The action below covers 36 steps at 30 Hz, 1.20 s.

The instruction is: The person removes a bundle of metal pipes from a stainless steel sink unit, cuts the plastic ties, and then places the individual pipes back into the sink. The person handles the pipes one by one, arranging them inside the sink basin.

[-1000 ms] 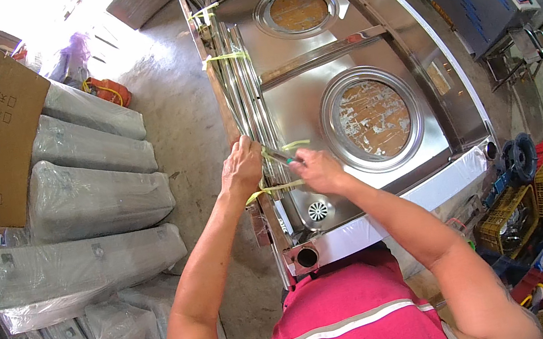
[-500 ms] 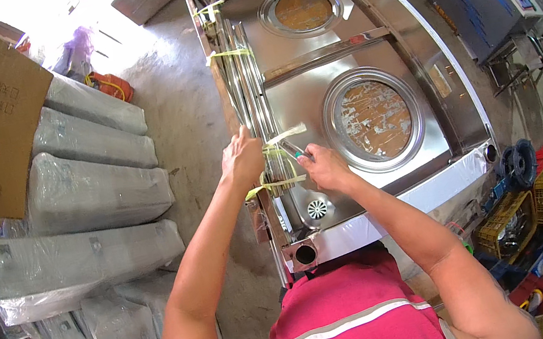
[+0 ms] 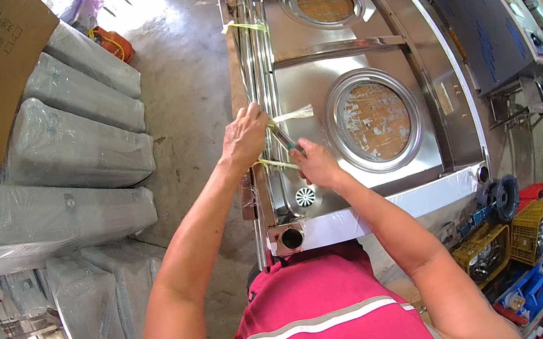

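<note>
- Both hands sit slightly higher on the rail bundle than a second ago.
- left hand [image 3: 244, 138] closed on bundled steel rails [image 3: 255, 49], steadying them, frame centre.
- right hand [image 3: 315, 163] grips cutter [image 3: 285, 142] at yellow strap [image 3: 291, 115].
- Stainless stove top [image 3: 351, 46] underneath.

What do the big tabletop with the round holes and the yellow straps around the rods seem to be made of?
The tabletop looks like stainless steel: silvery, glossy, mirroring the light. The yellow straps look like thin plastic banding, flat and slightly see-through, though that is less sure. The rods they bind seem to be polished metal too.
</note>
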### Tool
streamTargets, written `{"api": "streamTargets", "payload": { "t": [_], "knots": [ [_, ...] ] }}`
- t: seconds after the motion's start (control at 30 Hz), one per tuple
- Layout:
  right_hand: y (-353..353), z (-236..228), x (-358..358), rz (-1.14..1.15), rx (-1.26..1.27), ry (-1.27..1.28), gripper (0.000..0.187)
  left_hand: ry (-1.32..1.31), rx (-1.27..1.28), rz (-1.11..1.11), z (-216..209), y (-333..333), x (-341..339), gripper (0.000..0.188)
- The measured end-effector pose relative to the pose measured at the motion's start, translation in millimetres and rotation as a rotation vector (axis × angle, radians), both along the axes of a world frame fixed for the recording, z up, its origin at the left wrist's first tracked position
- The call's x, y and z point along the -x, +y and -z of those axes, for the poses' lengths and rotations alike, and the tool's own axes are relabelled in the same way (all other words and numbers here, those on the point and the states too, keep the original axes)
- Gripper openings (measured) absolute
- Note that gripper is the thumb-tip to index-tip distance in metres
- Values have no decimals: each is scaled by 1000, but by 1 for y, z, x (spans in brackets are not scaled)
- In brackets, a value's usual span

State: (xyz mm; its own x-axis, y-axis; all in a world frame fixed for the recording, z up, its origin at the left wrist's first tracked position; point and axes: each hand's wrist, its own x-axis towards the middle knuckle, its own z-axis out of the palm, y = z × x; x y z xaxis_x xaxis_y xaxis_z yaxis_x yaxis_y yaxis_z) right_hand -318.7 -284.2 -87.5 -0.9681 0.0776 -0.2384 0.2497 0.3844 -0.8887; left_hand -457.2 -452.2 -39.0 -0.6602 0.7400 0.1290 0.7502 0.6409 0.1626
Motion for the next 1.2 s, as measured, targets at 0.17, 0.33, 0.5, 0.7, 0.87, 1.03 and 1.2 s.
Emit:
{"api": "streamTargets", "payload": {
  "t": [0.17, 0.33, 0.5, 0.7, 0.87, 1.03, 1.2],
  "knots": [
    [11, -24, -24, -24, -37, -160, 35, 16, -140, -68, 0, 7, -2, 12],
    [39, -33, -41, 183, 228, -159, 30, -300, -574, -512, -26, -7, 5, 18],
    [37, -53, -56, 221, 254, -75, 26, -523, -391, -424, -59, -78, 8, 31],
    [-6, -105, -62, 137, -159, 51, 32, -530, -115, -178, -27, -94, -33, 39],
    [-59, -122, -66, 49, -439, 15, 35, -641, -202, -341, -2, -90, -36, 35],
    [-106, -120, -66, 48, -547, -61, 28, -1062, -377, -268, 26, -107, -15, 28],
    [-153, -108, -59, 148, -699, -99, 29, -1131, -479, -44, 58, -119, -10, 26]
  ]
}}
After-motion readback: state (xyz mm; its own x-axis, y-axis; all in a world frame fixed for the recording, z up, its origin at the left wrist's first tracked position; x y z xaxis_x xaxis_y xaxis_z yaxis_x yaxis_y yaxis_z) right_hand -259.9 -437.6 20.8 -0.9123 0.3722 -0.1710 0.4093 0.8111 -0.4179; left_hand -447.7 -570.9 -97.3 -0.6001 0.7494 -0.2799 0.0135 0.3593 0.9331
